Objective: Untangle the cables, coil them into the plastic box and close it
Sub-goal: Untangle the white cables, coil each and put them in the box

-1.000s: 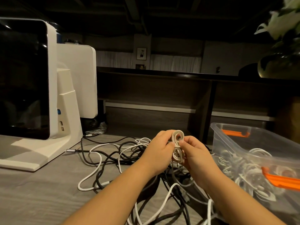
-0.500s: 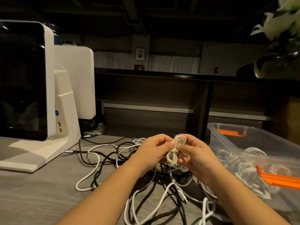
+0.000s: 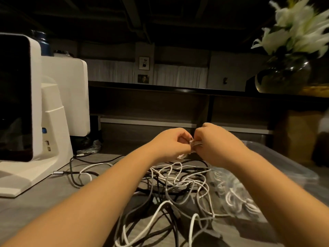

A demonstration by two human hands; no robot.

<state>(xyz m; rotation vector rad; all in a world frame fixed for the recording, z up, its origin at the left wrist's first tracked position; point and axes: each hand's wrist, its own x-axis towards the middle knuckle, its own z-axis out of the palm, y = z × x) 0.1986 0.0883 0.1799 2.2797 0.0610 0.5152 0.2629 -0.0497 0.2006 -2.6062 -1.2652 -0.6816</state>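
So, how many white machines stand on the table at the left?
2. The front machine, with a dark screen, stands at the far left. The second machine stands right behind it, partly hidden. More may be hidden behind them.

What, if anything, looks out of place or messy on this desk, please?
A knotted heap of black and white cables sprawls across the desk beside the plastic box; both hands pinch one small white bundle.
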